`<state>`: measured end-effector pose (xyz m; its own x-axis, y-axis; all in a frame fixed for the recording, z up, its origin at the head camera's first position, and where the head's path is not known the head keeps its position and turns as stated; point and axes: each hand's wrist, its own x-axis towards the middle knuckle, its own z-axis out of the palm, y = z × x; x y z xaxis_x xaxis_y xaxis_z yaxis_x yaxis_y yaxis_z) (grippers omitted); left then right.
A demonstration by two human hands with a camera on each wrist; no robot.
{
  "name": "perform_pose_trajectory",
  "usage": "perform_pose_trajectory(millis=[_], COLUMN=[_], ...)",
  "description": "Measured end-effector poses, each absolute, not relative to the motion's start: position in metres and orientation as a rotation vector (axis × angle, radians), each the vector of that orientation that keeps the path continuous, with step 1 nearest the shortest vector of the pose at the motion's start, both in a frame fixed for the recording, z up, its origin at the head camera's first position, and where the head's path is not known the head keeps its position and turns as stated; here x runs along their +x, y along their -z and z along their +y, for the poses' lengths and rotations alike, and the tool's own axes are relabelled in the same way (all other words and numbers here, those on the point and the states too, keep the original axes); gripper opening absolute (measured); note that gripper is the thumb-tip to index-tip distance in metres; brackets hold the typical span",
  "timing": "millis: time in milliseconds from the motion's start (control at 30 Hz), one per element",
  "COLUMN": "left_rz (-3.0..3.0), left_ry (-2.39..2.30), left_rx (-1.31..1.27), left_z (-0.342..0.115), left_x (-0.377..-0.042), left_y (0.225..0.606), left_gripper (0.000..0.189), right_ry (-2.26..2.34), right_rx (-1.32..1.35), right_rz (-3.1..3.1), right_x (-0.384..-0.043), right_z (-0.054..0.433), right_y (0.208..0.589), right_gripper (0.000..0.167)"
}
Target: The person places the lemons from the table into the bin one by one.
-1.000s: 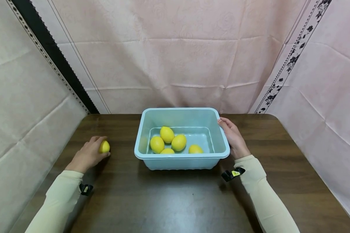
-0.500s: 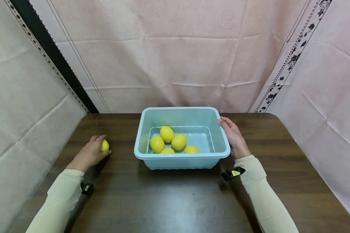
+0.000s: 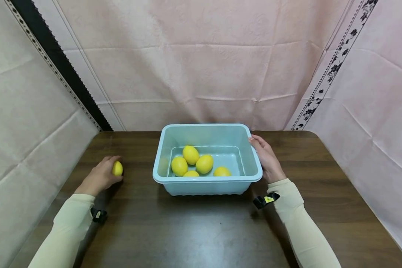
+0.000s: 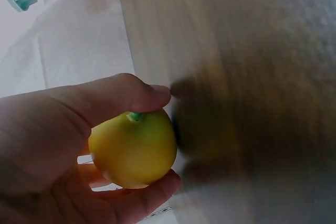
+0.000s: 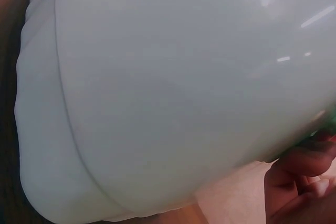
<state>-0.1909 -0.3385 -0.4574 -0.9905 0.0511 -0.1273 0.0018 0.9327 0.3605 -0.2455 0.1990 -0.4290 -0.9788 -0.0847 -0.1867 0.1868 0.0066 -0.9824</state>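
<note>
On the left of the table, my left hand [image 3: 100, 176] grips a yellow lemon [image 3: 117, 168] between thumb and fingers. The left wrist view shows this lemon [image 4: 134, 150] with its green stem end close under the thumb, its side right at the tabletop. A light blue plastic basin [image 3: 207, 179] sits mid-table, and my right hand [image 3: 269, 160] holds its right rim, thumb on top. Inside the basin lie several lemons [image 3: 204, 164], most grouped at the left, one apart near the front wall. The basin's outer wall [image 5: 173, 93] fills most of the right wrist view.
The dark wooden table [image 3: 194, 230] has rounded far corners. Pale pink cloth [image 3: 207, 74] hangs behind it, with white cloth on both sides. Each wrist wears a black strap with a small camera [image 3: 98, 215].
The separate lemon in the basin has rolled left, then partly back right. My hands keep nearly the same places, the left still holding its lemon and the right the rim.
</note>
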Motion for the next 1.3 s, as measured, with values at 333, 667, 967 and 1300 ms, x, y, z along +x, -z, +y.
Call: perform_pose_trajectory(millis=[333, 667, 967, 1300], left_rz=[3.018, 3.171, 3.257, 3.249], left_ry=[-0.617, -0.748, -0.862, -1.003], left_rx=[0.007, 0.043, 0.146, 0.327], left_z=[-0.337, -0.316, -0.288, -0.257], left_x=[-0.181, -0.171, -0.163, -0.157], left_y=[0.46, 0.438, 0.409, 0.375], left_gripper=[0.085, 0.078, 0.081, 0.078], right_ry=[2.08, 2.085, 2.11, 2.12], right_rx=[0.101, 0.099, 0.092, 0.095], right_rz=[2.083, 2.07, 2.047, 2.035], right_x=[-0.246, -0.246, -0.245, -0.246], right_z=[0.198, 0.199, 0.199, 0.199], right_y=[0.429, 0.429, 0.431, 0.431], right_gripper=[0.054, 0.05, 0.05, 0.051])
